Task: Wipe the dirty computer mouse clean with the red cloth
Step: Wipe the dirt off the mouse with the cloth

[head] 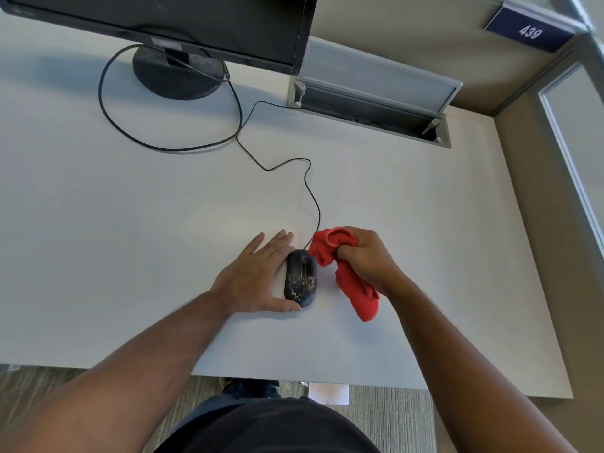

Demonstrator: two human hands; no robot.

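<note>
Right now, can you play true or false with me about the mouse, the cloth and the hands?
1. The red cloth is bunched in the right hand. True.
2. The mouse looks spotless. False: pale specks cover its top.
3. The left hand rests against the mouse, fingers flat on the desk. True.
4. The mouse is wireless. False: a black cable runs from it toward the monitor.
5. The cloth covers the whole mouse. False: it only reaches the front right corner.
</note>
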